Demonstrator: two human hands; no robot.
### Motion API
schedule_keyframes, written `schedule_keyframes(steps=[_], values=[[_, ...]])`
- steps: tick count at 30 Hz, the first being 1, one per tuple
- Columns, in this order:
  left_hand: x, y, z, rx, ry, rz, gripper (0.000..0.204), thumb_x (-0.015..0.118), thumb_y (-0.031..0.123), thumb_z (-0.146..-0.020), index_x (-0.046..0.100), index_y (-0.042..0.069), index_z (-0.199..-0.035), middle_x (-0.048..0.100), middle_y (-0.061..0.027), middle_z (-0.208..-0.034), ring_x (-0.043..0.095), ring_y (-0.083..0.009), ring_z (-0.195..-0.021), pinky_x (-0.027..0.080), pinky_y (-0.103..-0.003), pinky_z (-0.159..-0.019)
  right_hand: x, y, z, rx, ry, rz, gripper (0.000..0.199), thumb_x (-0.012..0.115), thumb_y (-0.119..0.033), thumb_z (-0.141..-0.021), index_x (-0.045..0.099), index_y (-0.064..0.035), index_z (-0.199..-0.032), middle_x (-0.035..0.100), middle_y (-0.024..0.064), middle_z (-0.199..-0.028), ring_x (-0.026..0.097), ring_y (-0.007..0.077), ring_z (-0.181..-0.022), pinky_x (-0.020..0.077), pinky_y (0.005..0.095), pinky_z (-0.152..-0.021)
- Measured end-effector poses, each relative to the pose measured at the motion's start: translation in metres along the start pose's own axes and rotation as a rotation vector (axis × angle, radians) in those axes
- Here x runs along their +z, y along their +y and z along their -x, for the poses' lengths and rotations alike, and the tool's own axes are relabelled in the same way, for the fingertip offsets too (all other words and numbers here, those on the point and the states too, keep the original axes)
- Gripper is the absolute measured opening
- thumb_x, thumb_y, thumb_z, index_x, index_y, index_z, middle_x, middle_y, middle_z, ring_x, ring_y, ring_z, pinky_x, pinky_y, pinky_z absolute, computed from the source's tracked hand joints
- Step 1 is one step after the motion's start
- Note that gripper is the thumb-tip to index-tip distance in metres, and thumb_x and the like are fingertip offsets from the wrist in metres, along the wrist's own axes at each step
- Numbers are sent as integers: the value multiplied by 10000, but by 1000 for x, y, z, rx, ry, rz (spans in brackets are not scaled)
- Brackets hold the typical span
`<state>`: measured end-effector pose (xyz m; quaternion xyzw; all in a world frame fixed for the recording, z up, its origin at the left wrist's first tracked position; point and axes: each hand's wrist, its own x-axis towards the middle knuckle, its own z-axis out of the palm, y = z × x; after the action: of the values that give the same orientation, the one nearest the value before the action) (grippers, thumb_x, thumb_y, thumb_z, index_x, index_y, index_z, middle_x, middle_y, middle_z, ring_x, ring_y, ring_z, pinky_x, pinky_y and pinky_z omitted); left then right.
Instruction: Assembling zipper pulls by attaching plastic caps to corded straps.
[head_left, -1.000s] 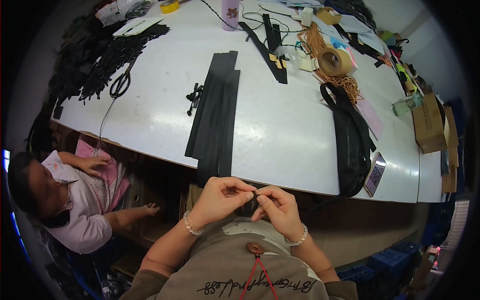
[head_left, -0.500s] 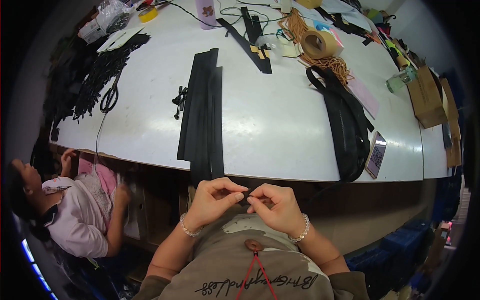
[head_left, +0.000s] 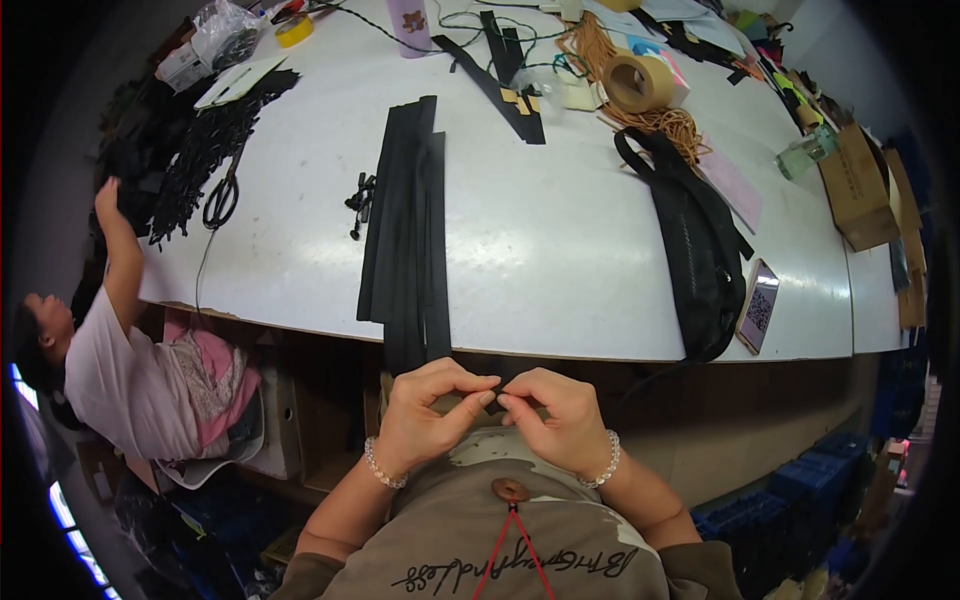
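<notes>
**Both hands pinch a small dark piece below the bench edge**

White bench [head_left: 560, 250] fills the upper and middle frame, cluttered along its far side. Lower centre, just under the near edge: left hand [head_left: 425, 420] and right hand [head_left: 560, 420] meet fingertip to fingertip. Each grip is closed to a tight pinch, thumb against forefinger, on a small dark piece [head_left: 497, 397] held between them. Piece mostly hidden by the fingers; kind can't be told. Bead bracelets on both wrists.

Stack of long black strips [head_left: 405, 220] lies on the bench centre-left, running from upper middle down to the near edge, its lower end hanging over right above the hands. Whether the pinched piece joins a strip: cannot tell.

Small black clips [head_left: 360, 200] just left of the strips. Scissors [head_left: 220, 195] further left, beside a heap of black parts [head_left: 215, 135] in the upper left. Black bag [head_left: 695, 250] right of centre, strap looped toward the top; phone [head_left: 758, 305] near it at the right bench edge. Tape roll [head_left: 640, 80] and orange cord [head_left: 665, 120] upper right of centre. Cardboard box [head_left: 860, 185] far right.

Another person [head_left: 130, 370] sits lower left, one arm raised to the bench's left end, well apart from the hands.
</notes>
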<state>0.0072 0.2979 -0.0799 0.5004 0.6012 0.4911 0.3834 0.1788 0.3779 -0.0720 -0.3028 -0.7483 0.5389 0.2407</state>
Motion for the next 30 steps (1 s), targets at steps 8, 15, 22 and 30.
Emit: schedule_keyframes(steps=[8, 15, 22, 30], values=[[4, -12, 7, -5, 78, 322, 205, 714, -58, -754, 693, -9, -952, 662, -100, -943, 632, -158, -872, 506, -259, -782, 7, -6, 2, 31, 90, -253, 114, 605, 46, -839, 630, 43, -950, 644, 108, -869, 670, 140, -726, 533, 225, -619], [12, -35, 8, 54, 100, 536, 183, 720, -49, -762, 651, -22, -929, 666, -110, -962, 635, -175, -898, 506, -286, -816, 12, 3, 4, 72, 131, -544, 98, 592, 110, -829, 619, 83, -920, 631, 144, -964, 655, 170, -813, 554, 254, -718], [20, -37, 7, 143, 125, 658, 165, 717, -43, -770, 656, -13, -921, 660, -113, -928, 628, -191, -869, 505, -295, -793, 9, -2, 3, -53, 179, -252, 108, 660, 58, -776, 640, 30, -878, 652, 112, -870, 645, 161, -759, 521, 253, -670], [19, -34, 7, 198, 165, 535, 132, 722, -39, -762, 669, -17, -881, 659, -118, -878, 626, -180, -826, 494, -271, -729, 6, -11, -2, -225, 214, -35, 114, 683, 45, -744, 605, 5, -817, 629, 101, -800, 622, 190, -666, 501, 265, -607]])
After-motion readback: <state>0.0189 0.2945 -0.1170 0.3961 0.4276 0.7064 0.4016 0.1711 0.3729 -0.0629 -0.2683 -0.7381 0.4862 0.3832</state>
